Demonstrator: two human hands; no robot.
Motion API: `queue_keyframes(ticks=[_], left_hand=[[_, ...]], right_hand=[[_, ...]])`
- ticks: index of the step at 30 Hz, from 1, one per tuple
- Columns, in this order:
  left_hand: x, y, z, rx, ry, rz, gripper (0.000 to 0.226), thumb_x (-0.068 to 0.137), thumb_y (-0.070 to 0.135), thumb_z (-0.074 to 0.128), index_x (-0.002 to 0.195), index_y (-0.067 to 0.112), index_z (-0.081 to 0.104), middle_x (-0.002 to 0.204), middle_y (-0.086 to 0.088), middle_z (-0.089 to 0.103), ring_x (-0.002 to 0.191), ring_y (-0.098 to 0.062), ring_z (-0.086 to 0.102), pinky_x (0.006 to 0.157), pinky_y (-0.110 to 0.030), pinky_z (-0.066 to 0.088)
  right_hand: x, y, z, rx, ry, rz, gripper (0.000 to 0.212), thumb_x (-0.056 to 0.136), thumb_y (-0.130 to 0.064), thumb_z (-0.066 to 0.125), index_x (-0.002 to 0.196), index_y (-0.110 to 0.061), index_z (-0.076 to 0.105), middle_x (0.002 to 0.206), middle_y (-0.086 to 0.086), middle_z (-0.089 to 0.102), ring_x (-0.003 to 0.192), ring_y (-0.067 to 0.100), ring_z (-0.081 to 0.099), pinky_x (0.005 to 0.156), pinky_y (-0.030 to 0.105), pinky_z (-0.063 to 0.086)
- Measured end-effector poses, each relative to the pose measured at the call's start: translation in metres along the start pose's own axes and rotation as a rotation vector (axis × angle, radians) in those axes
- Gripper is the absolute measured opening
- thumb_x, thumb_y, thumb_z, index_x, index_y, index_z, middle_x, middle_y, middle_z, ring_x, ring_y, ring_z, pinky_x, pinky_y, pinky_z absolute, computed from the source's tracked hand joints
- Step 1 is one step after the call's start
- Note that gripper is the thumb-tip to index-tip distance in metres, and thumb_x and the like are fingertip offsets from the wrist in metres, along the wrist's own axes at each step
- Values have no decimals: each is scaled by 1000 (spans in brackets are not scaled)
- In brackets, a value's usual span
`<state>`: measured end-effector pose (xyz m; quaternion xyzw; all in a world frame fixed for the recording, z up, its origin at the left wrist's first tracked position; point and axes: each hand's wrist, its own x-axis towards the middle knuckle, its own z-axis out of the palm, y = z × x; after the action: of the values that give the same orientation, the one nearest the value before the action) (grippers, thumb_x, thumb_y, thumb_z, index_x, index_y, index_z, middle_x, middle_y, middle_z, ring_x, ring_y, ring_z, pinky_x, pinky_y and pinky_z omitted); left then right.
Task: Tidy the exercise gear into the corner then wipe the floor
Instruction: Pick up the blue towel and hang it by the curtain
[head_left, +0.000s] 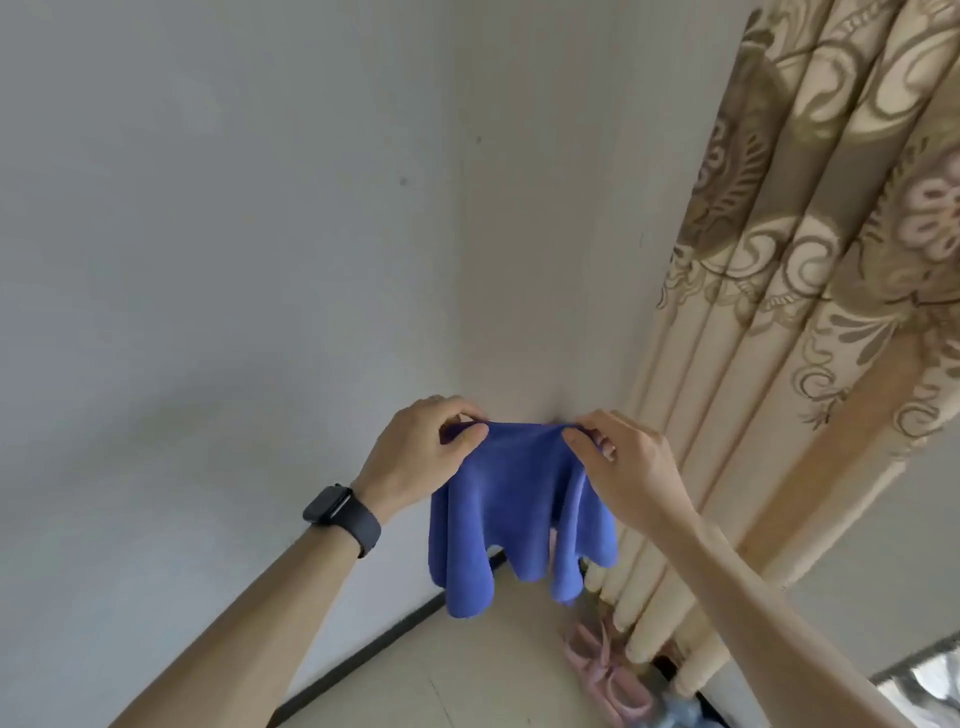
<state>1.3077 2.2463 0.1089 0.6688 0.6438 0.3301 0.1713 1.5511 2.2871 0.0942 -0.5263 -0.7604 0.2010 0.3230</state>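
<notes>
We are holding the blue cloth (519, 509) up before the corner, left hand (421, 452) and right hand (623, 462) each pinching a top corner, and we are best folding it into a flat pad before wiping the floor (467, 675).

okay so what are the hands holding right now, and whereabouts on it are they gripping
Both hands hold a blue cloth by its top edge: the left hand pinches the upper left corner, the right hand the upper right. The rest hangs loose in folds.
</notes>
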Motion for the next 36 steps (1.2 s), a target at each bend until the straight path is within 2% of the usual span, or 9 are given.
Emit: queue_keyframes(ticks=[5,9,14,20,23,27,30,34,36], left_hand=[[87,1,-37,86,123,18,12,91,49,62,89,40,70,71,20,64,79,-3,58,71,-32,51],[152,11,-76,131,234,27,16,89,51,64,85,38,71,61,25,58,65,-1,53,59,-27,40],[232,37,-127,341,358,96,22,91,58,57,88,39,69,74,14,64,76,-6,58,63,-27,45],[328,94,-171,448,531,186,22,98,48,51,97,32,65,88,13,65,86,-11,57,68,-33,47],[373,125,-185,415,607,221,20,100,42,50,100,27,63,85,12,66,81,-17,61,73,-40,52],[422,163,-191,479,696,257,22,102,43,46,104,26,60,79,9,64,76,-21,61,67,-39,52],[451,184,-190,613,758,279,25,102,46,42,107,28,59,75,11,59,74,-21,61,57,-33,45],[479,204,-182,714,813,273,19,103,42,43,108,26,51,64,10,46,66,-24,55,49,-28,26],[490,206,-176,752,813,276,15,103,36,42,106,24,51,69,7,52,66,-25,54,48,-28,24]], right_hand=[[110,-25,6,77,48,-107,11,97,-32,54,95,-34,64,85,-13,62,78,3,57,68,9,38],[187,-50,-3,108,40,-215,10,97,-29,56,94,-30,65,83,-15,61,80,-3,55,67,4,36],[278,-73,-34,123,87,-318,11,96,-36,58,89,-31,65,82,-14,62,80,-2,54,67,9,37],[391,-100,-89,176,245,-490,13,97,-34,57,90,-29,66,84,-13,63,78,2,56,70,13,39],[443,-112,-120,210,308,-531,13,98,-35,56,92,-30,66,89,-13,63,74,2,56,67,5,37],[498,-118,-155,263,413,-562,15,99,-36,54,100,-28,66,93,-14,63,70,0,55,66,8,37],[525,-115,-170,353,465,-547,12,98,-34,54,107,-31,61,91,-17,61,71,1,55,65,15,39],[552,-108,-177,446,476,-488,7,97,-33,56,103,-34,53,89,-14,61,71,6,57,60,19,41],[563,-102,-173,450,462,-464,5,97,-31,56,101,-32,55,88,-11,62,73,7,58,60,20,40]])
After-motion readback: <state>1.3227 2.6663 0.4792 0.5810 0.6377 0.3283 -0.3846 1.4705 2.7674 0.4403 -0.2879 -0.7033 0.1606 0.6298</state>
